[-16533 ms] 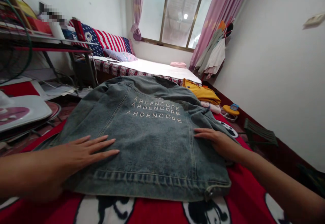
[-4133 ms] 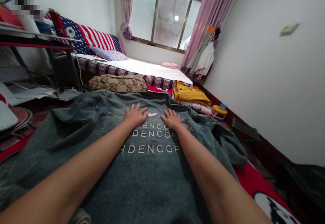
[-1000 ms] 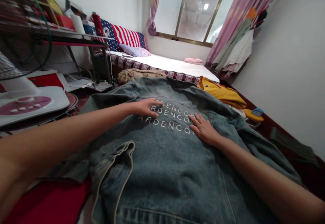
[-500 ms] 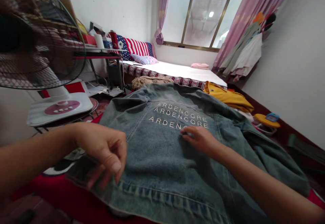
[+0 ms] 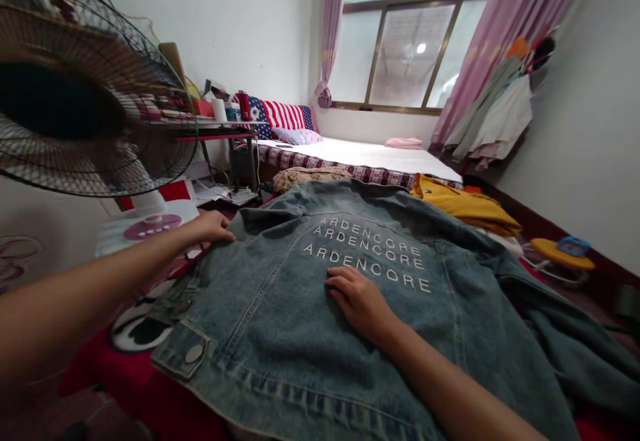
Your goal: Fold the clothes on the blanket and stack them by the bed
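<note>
A blue denim jacket (image 5: 280,307) lies spread with its back up, with white "ARDENCORE" lettering in three lines across it. At the jacket's left side, by the sleeve, my left hand (image 5: 214,226) pinches the denim; its fingertips are partly hidden. My right hand (image 5: 357,297) rests on the middle of the back, just below the lowest line of letters, fingers stretched out and holding nothing. The lower left corner of the hem shows a metal button (image 5: 194,353). Beneath the jacket is a red cloth (image 5: 170,404) with a black-and-white pattern.
A running fan (image 5: 95,107) stands close on the left. Behind the jacket are a folded tan patterned cloth (image 5: 310,175), a yellow garment (image 5: 460,204) and a bed (image 5: 355,151). A yellow stool (image 5: 563,254) is at right. Clothes (image 5: 503,121) hang by the curtain.
My left hand has moved from above the lower left hem up to the jacket's left side and closed there. My right hand has slid left and down off the lettering. The view has shifted slightly.
</note>
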`<state>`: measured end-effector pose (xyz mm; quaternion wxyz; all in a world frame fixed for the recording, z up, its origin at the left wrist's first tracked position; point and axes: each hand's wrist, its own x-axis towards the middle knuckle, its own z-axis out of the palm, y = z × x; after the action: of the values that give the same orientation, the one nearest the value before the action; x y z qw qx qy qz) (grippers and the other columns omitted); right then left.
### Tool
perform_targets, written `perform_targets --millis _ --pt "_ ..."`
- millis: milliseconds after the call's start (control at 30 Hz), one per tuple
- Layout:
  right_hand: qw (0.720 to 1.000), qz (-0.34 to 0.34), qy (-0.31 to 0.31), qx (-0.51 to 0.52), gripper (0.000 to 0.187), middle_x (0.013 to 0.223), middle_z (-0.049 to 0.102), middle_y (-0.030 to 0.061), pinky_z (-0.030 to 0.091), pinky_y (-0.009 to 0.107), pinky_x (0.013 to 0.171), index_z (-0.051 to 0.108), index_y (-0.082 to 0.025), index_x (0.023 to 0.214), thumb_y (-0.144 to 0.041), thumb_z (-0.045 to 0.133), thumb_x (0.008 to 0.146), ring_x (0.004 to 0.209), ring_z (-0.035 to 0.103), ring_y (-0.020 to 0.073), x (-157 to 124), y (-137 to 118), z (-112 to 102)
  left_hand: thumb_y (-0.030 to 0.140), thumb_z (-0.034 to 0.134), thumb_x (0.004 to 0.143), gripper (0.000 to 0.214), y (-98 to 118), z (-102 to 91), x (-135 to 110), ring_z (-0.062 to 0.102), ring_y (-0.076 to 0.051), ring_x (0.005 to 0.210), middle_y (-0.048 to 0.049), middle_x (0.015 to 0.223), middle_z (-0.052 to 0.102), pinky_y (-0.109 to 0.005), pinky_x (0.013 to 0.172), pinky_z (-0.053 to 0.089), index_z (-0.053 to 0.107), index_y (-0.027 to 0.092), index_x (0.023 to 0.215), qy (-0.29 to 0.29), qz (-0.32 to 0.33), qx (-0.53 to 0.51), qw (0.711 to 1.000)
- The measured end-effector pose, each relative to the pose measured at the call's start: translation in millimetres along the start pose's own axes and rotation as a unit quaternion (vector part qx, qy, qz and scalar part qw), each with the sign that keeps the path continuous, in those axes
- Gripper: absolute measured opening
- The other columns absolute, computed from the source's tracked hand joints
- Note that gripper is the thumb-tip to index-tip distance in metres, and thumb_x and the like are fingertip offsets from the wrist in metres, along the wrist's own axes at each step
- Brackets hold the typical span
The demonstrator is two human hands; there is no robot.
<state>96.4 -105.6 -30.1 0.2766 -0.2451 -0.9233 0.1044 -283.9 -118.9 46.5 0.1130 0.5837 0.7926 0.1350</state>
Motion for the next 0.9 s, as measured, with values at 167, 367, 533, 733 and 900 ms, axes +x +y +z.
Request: perform_targets --millis 167,367,533,733,900 --pt "0.998 -0.044 0.012 -0.034 0.024 0.106 0.07 0.008 0.052 0.033 0.089 0.07 -0.017 0.095 -0.011 0.047 0.093 0.1 0.062 0.0189 0 -7 -2 0.016 0.066 0.068 0.017 92 -74.4 33 0.058 -0.031 0.104 -0.0093 0.085 0.067 -0.044 0.093 0.042 0.07 0.006 0.081 0.172 0.01 0.142 0.975" --pt "0.997 -0.054 0.046 -0.039 0.027 0.111 0.069 0.0087 0.053 0.036 0.09 0.068 -0.019 0.101 -0.009 0.045 0.092 0.105 0.061 0.0205 -4 -6 -6 0.014 0.042 0.09 0.035 240 -82.0 5 0.051 -0.02 0.119 -0.003 0.123 0.059 -0.035 0.102 0.037 0.067 0.016 0.114 0.276 0.365 0.13 0.879" --pt "0.996 -0.038 0.063 -0.046 0.029 0.115 0.068 0.0087 0.053 0.038 0.093 0.066 -0.019 0.107 -0.008 0.044 0.091 0.11 0.06 0.0212 -7 -7 -7 0.025 0.065 0.083 0.046 260 -19.8 -49 0.05 -0.021 0.122 -0.0067 0.134 0.054 -0.036 0.106 0.037 0.058 0.025 0.128 0.11 0.62 0.089 0.772" --pt "0.995 0.03 0.076 -0.054 0.03 0.136 0.056 0.0099 0.053 0.037 0.093 0.063 -0.02 0.112 -0.011 0.045 0.091 0.111 0.062 0.0215 -8 -1 -3 0.055 0.072 0.068 0.092 137 -2.4 -55 0.046 -0.035 0.128 -0.0191 0.144 0.044 -0.042 0.105 0.038 0.04 0.015 0.144 -0.027 0.309 0.157 0.938" --pt "0.98 0.151 0.07 -0.112 0.06 0.156 0.027 0.0156 0.056 0.041 0.084 0.046 -0.02 0.138 -0.006 0.05 0.08 0.092 0.068 0.0227 18 21 -9 0.065 0.07 0.061 0.081 44 4.0 -68 0.064 -0.032 0.098 -0.0178 0.114 0.066 -0.034 0.08 0.051 0.06 0.012 0.121 -0.206 0.121 0.099 0.966"
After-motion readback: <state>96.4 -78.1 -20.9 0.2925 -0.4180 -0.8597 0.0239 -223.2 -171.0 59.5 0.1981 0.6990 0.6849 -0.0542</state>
